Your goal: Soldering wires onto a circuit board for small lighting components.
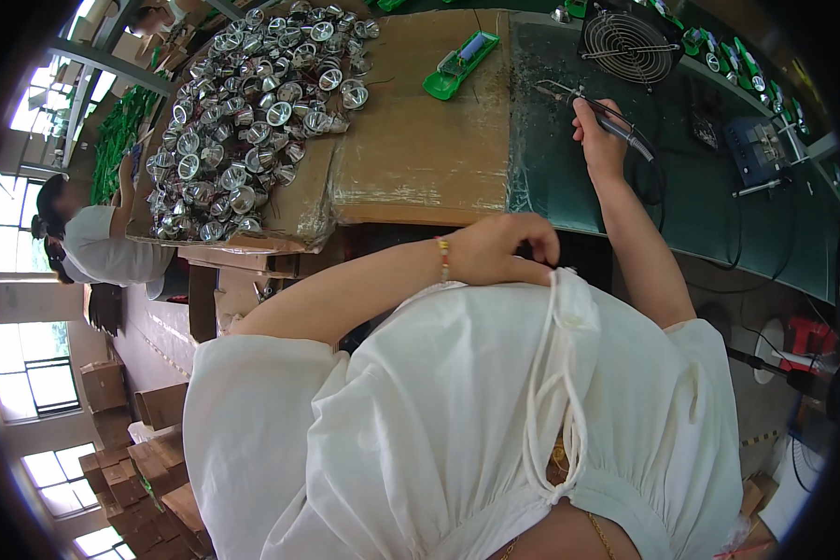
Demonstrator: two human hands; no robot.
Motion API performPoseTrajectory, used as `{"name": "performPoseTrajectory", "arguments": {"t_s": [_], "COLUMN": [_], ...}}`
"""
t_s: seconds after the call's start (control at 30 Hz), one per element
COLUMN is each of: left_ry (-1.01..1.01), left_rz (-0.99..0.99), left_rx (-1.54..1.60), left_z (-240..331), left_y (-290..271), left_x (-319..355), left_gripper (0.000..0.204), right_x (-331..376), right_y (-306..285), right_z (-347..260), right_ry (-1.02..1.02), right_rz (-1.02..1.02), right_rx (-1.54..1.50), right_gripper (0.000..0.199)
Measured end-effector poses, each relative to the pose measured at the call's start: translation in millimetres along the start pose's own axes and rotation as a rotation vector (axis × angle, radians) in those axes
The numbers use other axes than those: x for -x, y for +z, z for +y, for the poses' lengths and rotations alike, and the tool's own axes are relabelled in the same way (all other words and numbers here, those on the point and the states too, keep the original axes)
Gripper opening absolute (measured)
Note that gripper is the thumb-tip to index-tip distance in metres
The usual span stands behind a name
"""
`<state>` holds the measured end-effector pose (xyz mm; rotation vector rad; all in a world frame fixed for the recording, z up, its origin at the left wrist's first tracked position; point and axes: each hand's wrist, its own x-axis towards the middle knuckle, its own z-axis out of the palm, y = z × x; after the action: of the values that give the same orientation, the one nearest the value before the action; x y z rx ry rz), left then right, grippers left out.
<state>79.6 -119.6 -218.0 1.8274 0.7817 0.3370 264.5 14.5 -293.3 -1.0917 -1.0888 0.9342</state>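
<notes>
In my right hand [601,142] is a soldering iron [616,123], its grey handle gripped between fingers and thumb. The iron's thin tip points to the left over the dark green work mat. My left hand [506,250], with a beaded bracelet at the wrist, is drawn in against my chest. Its fingers are curled and seem to pinch the front of my white blouse [577,297]. Beyond the hands, a green plastic housing [446,84] with a bluish cylindrical cell in it lies on the cardboard sheet.
A cardboard tray [138,217] heaped with shiny reflector cups [243,173] stands at left. A round-grilled fan [630,47] is at the back. Green housings [737,65] and a blue metal device [758,149] stand at right, with loose cables. A person [112,243] works at far left.
</notes>
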Motion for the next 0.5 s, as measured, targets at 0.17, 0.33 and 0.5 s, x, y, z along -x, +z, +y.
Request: {"name": "performPoseTrajectory", "arguments": {"t_s": [0.17,0.33,0.5], "left_ry": [-0.267,-0.585,-0.310], "left_rz": [0.043,-0.055,0.247], "left_rx": [-0.065,-0.230,-0.197], "left_z": [-85.3,-80.9,-23.0], "left_y": [-3.2,-18.6,-71.9], "left_x": [108.1,152.5,80.0], "left_gripper": [0.047,0.042,0.028], "right_x": [-1.7,2.0,6.9], "right_y": [3.1,2.9,-0.5], "right_z": [3.7,-1.6,-5.8], "right_ry": [-0.001,0.045,0.112], "right_rz": [0.004,0.028,0.041], "right_rx": [0.007,-0.071,-0.070], "right_gripper": [0.020,0.018,0.018]}}
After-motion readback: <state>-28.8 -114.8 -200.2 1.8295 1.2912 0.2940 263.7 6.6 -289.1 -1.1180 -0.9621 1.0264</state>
